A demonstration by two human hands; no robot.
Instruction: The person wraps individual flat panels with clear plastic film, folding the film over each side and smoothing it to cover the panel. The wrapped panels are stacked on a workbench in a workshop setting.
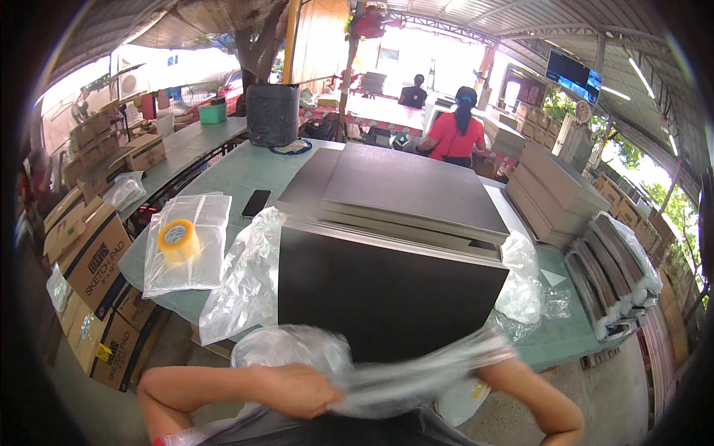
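Clear plastic film (416,377) stretched between your hands, long axis left-right, right end higher. Your left hand (301,390): fingers clamped on film's left end. Your right hand (497,360): blurred at film's right end, can't tell fingers. Black board (390,279) straight beyond film, at tabletop (216,177), long side also left-right; right hand looks nearer it.

Blurred plastic film (416,375), your right hand (497,363) mostly hidden
The fingertips of your left hand (303,391) are lost in this film, which covers also the lower edge of the black board (387,286). On the hanging screen (573,76), the picture is too small to tell.
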